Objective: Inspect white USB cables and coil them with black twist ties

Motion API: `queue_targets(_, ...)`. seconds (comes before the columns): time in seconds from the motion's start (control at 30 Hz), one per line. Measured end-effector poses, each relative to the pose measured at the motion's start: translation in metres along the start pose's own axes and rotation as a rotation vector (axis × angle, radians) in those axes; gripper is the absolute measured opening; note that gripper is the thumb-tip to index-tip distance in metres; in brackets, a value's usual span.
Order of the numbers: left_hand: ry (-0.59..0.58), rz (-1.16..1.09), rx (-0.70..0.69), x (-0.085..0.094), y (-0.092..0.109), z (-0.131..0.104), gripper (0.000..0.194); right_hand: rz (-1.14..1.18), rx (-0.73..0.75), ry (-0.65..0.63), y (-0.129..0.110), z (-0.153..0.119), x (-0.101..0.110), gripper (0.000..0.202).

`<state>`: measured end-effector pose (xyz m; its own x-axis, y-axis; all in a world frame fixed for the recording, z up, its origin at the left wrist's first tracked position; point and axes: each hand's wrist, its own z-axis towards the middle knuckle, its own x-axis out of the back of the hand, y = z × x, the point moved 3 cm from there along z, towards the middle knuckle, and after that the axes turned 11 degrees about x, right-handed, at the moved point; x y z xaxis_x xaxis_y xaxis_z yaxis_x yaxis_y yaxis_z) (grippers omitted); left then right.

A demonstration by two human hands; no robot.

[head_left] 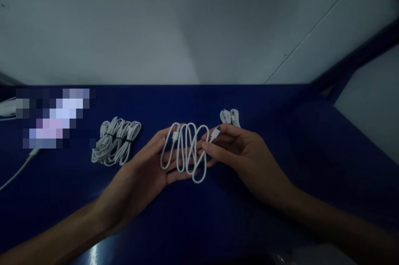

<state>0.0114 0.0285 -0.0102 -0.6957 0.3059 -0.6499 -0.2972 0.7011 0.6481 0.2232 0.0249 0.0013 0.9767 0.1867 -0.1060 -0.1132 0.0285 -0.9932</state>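
A white USB charging cable (pixel 188 157), folded into several loose loops, lies across the fingers of my left hand (pixel 148 161). That palm is turned up, with the fingers stretched under the loops and holding them up. One plug (pixel 176 135) of the cable rests at the left side of the loops. My right hand (pixel 249 152) pinches the cable between thumb and fingers just below its other plug (pixel 215 132), which points up and right. The fingertips of both hands come close together behind the loops, where they are partly hidden.
Bundled white cables (pixel 116 142) with dark ties lie left of my hands on the blue table (pixel 199 223). Another small bundle (pixel 230 117) sits behind my right hand. At far left is a blurred-out bright object (pixel 59 119) with a white cord (pixel 17 174). A pale wall (pixel 156 36) rises behind.
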Motion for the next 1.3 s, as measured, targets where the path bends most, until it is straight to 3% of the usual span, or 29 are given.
queue_targets(0.17, -0.075, -0.054, 0.045, -0.001, -0.004, -0.001, 0.042, 0.046, -0.012, -0.046, -0.001, 0.000, -0.002, 0.010)
queue_targets(0.57, -0.135, 0.011, 0.123, -0.009, -0.007, -0.001, 0.048, -0.090, 0.007, -0.046, -0.002, -0.004, -0.002, 0.014)
queue_targets(1.03, -0.056, 0.128, 0.149, 0.000, -0.009, 0.002, 0.039, -0.161, 0.012, -0.045, 0.006, -0.007, -0.004, 0.029)
queue_targets(1.3, 0.001, 0.163, 0.077, 0.002, -0.007, -0.001, 0.044, -0.236, 0.047, -0.016, 0.009, -0.006, 0.001, 0.038)
